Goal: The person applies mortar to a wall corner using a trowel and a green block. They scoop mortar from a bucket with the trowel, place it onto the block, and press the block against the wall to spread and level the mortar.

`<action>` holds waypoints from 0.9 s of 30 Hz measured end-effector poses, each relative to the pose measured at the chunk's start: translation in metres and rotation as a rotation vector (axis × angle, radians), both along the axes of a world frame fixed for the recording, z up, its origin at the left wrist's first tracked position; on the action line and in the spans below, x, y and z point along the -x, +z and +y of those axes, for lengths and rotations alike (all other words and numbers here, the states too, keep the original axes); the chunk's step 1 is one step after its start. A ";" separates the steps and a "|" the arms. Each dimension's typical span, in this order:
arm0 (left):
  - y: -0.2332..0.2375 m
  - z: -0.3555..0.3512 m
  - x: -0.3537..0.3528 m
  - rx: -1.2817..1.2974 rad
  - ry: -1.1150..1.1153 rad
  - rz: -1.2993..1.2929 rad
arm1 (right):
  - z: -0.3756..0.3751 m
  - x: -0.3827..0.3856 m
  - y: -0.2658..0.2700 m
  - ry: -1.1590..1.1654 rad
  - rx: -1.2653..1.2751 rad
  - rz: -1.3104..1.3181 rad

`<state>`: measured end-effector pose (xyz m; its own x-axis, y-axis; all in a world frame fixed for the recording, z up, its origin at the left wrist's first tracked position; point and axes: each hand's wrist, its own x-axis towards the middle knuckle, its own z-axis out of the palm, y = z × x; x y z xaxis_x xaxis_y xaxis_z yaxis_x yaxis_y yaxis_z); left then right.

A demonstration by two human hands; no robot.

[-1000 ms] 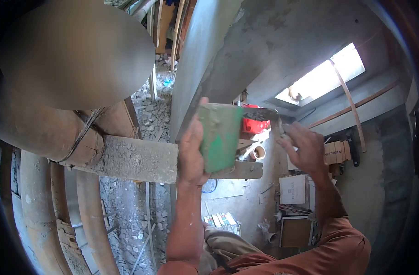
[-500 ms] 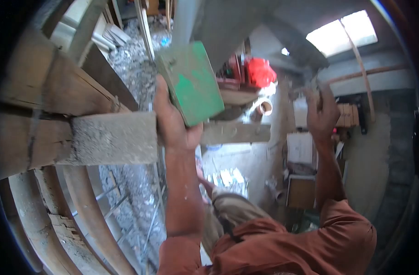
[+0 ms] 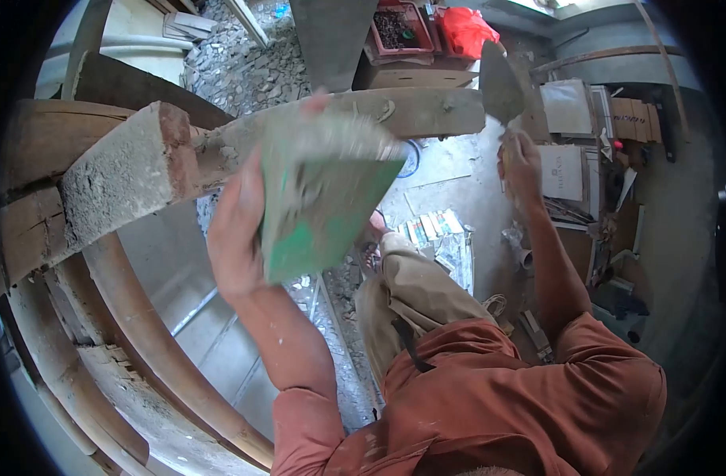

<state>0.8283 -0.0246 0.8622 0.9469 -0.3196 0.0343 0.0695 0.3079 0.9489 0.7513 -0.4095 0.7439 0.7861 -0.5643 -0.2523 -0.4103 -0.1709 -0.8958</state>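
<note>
My left hand point(image 3: 240, 218) grips a green block point(image 3: 303, 246) smeared with grey mortar, held tilted in front of the wooden beam. The block's upper part is blurred by motion. On the right, my right hand point(image 3: 522, 165) is closed round the handle of a trowel point(image 3: 502, 86), its pointed metal blade turned upward. The trowel stands apart from the block, close to the end of a wooden plank point(image 3: 434, 113). Left of my left hand is a rough, mortar-crusted block point(image 3: 121, 178) with a reddish end face.
Bamboo poles point(image 3: 129, 301) and timber line the left side. Rubble point(image 3: 248, 67) covers the ground beyond. A red crate point(image 3: 421, 49) and a red plastic bag point(image 3: 466, 33) stand at the back. Cartons point(image 3: 561, 173) lean on the right, above the floor.
The view has tilted downward. The green block has tilted, showing its mortar-smeared side. My right hand has lowered, and the trowel blade now shows clearly.
</note>
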 end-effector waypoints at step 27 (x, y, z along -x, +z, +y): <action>-0.060 0.217 0.087 -1.502 0.850 -1.163 | 0.052 -0.103 -0.385 0.988 1.094 0.307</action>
<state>0.7415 0.1920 0.8017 0.5760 -0.2564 0.7762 -0.3205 -0.9443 -0.0741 0.8548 -0.3580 0.3588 0.9479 0.1326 -0.2896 0.1233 -0.9911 -0.0500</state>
